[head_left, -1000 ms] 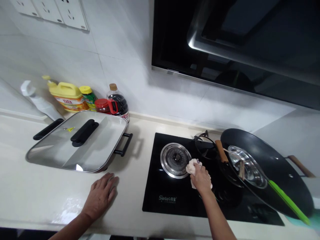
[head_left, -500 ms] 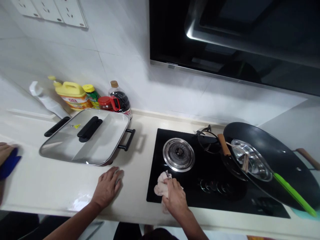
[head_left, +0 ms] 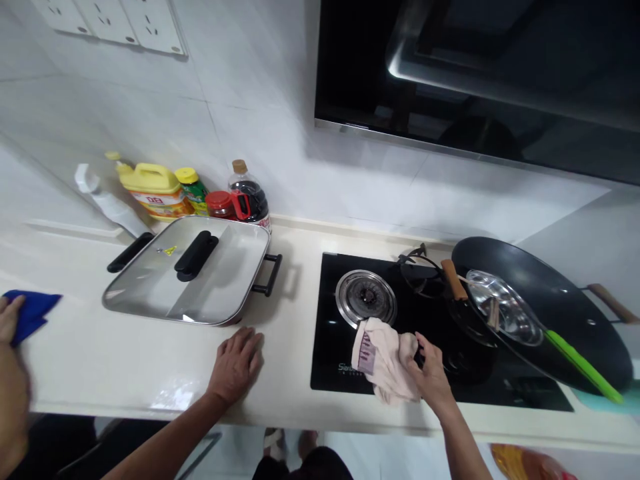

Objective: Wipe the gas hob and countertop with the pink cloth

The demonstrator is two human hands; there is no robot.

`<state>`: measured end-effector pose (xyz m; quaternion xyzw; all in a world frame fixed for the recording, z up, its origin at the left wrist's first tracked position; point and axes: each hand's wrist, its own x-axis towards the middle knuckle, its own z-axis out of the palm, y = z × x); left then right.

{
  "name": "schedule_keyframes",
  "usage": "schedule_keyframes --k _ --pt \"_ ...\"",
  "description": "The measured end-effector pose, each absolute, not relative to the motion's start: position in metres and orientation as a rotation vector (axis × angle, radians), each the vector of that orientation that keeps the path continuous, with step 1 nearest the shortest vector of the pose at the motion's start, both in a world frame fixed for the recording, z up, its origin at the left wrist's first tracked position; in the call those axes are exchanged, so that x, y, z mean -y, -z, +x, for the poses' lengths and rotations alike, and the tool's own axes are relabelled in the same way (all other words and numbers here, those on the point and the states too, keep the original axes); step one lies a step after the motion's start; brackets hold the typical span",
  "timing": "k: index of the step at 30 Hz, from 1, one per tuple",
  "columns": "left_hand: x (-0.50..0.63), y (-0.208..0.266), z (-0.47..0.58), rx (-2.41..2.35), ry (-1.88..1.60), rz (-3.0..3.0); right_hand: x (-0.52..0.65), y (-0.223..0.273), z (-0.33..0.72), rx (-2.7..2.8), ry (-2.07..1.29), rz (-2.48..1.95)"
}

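My left hand lies flat on the white countertop, fingers stretched out, just in front of a rectangular pan with a glass lid. Nothing is in it. My right hand pinches the right side of a pale pink cloth with a purple patterned patch. The cloth hangs loosely spread over the front part of the black glass cooktop, its lower end by the front edge. Behind it sits the round metal burner.
A large wok holding a steel bowl and a green-handled utensil leans over the cooktop's right side. Bottles, including a yellow detergent jug, stand along the wall. A range hood hangs above. At far left, another person's hand holds a blue cloth.
My right hand has moved right across the cooktop, and the bunched cloth is now spread out from its grip. My left hand stays on the counter. More of the co-worker's arm shows.
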<state>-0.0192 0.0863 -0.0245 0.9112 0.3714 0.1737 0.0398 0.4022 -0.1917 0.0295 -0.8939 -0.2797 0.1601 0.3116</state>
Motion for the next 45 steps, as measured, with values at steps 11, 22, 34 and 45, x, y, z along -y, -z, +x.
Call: schedule_keyframes --k 11,22,34,45 --pt "-0.078 0.017 -0.012 -1.159 -0.527 2.725 0.135 -0.015 0.315 1.170 -0.302 -2.926" --pt "-0.079 0.017 -0.013 -1.132 -0.583 2.760 0.072 -0.025 0.143 1.779 -0.456 -2.240" --pt "-0.084 0.026 -0.019 -1.062 -0.637 2.701 0.180 0.009 0.247 1.310 -0.106 -2.564" --pt "-0.106 0.026 -0.139 -1.317 -0.715 2.697 0.124 -0.003 0.226 1.303 -0.070 -2.693"
